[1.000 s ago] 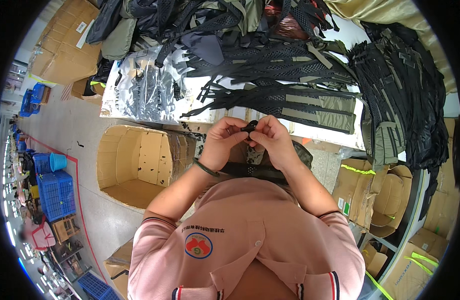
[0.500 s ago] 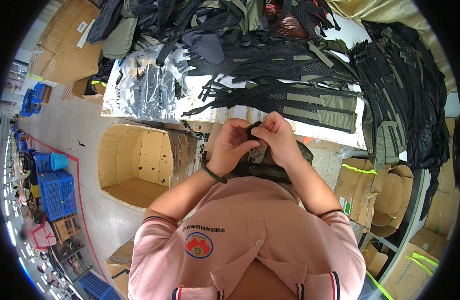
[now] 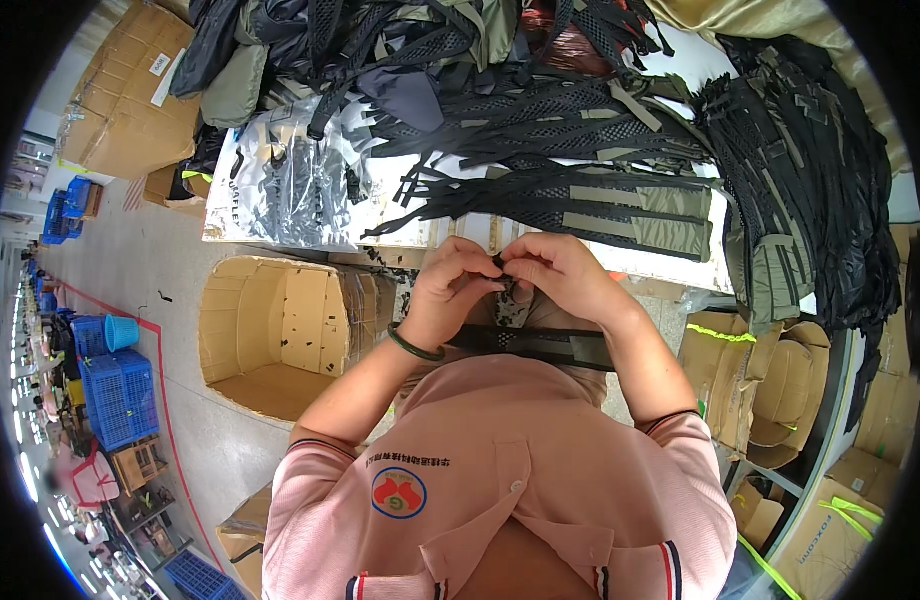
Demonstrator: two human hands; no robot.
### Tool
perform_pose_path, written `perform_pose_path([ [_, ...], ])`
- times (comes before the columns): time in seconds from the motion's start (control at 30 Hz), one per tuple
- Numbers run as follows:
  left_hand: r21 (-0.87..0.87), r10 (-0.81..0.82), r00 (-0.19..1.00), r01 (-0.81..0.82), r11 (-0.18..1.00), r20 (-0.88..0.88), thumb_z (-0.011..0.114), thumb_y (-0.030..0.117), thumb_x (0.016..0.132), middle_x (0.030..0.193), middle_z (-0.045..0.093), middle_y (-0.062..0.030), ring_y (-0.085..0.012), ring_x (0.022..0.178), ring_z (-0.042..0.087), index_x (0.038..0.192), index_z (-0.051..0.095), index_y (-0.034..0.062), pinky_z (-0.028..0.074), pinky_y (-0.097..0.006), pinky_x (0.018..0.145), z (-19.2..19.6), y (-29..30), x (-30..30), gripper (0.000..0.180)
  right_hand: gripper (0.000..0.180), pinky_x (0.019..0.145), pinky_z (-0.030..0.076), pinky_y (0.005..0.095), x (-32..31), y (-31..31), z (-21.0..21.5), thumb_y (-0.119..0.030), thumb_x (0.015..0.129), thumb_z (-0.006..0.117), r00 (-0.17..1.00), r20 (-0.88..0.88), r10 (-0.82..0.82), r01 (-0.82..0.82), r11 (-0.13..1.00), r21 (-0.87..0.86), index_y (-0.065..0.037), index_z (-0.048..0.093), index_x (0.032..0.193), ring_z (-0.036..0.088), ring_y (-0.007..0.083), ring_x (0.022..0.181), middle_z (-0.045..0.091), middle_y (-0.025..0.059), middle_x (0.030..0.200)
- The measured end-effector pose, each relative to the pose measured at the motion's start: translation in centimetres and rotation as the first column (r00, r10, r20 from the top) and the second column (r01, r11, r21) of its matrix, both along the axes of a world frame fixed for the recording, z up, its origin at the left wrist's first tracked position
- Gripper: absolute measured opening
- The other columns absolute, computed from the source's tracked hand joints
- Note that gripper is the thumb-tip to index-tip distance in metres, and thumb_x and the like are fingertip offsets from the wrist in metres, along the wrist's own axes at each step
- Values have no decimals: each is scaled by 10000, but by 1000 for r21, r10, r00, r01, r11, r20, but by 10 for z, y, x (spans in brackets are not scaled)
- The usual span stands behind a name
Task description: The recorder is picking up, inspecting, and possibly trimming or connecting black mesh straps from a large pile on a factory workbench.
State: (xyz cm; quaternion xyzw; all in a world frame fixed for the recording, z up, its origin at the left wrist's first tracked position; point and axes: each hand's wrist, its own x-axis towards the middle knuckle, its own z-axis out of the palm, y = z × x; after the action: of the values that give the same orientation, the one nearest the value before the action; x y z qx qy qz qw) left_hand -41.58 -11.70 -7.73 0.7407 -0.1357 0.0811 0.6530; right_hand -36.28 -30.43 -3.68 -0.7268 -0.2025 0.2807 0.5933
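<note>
Hands [image 3: 445, 292] pinching black piece [image 3: 499, 262], straps [image 3: 535, 200] across table [image 3: 388, 182], open carton [image 3: 242, 315] at left

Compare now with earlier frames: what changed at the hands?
The right hand has turned, its wrist swinging out to the right. The small black piece remains between it and the left hand; nothing visibly let go. Open carton and black straps unchanged.
</note>
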Motion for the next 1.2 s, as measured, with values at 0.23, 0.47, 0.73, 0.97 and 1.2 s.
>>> perform_pose_path([
  [0.23, 90, -91, 990, 81, 993, 111, 718, -130, 667, 939, 548, -36, -134, 822, 539, 877, 641, 76, 423, -238, 647, 0, 5, 0, 304, 129, 616, 498, 274, 6, -4, 16, -26, 864, 551, 976, 107, 189, -168, 970, -175, 30, 617, 960, 608, 142, 671, 631, 92, 802],
  [0.47, -211, -37, 998, 26, 977, -49, 654, -151, 735, 961, 559, -62, -142, 855, 563, 922, 556, 44, 475, -255, 728, -13, 3, 2, 287, 130, 605, 473, 289, 0, 4, 6, -119, 835, 618, 905, 425, 15, 45, 990, -131, -2, 590, 883, 584, 198, 638, 620, 118, 798],
  [0.73, -562, 9, 981, -120, 819, -196, 591, -177, 791, 1022, 567, -102, -131, 906, 563, 957, 489, 25, 484, -245, 778, -7, -5, 2, 281, 166, 560, 462, 270, -21, 20, -5, -94, 807, 693, 848, 410, -337, 336, 939, 77, -12, 574, 887, 558, 163, 611, 542, 78, 766],
  [0.97, -492, 69, 990, -123, 862, -127, 595, -186, 779, 1073, 581, -145, -120, 902, 565, 934, 484, 20, 478, -238, 786, -9, -5, -5, 280, 142, 549, 482, 317, -28, 24, -6, -39, 764, 669, 780, 535, -324, 344, 937, 66, -41, 546, 834, 587, 234, 633, 540, 89, 763],
  [1.2, -521, 127, 989, -151, 840, -82, 604, -159, 798, 1052, 603, -139, -125, 891, 579, 913, 482, 29, 479, -250, 806, -8, -7, -5, 252, 158, 538, 480, 335, -28, 24, -2, -39, 748, 657, 801, 500, -329, 333, 939, 85, -55, 527, 838, 589, 255, 632, 544, 93, 765],
])
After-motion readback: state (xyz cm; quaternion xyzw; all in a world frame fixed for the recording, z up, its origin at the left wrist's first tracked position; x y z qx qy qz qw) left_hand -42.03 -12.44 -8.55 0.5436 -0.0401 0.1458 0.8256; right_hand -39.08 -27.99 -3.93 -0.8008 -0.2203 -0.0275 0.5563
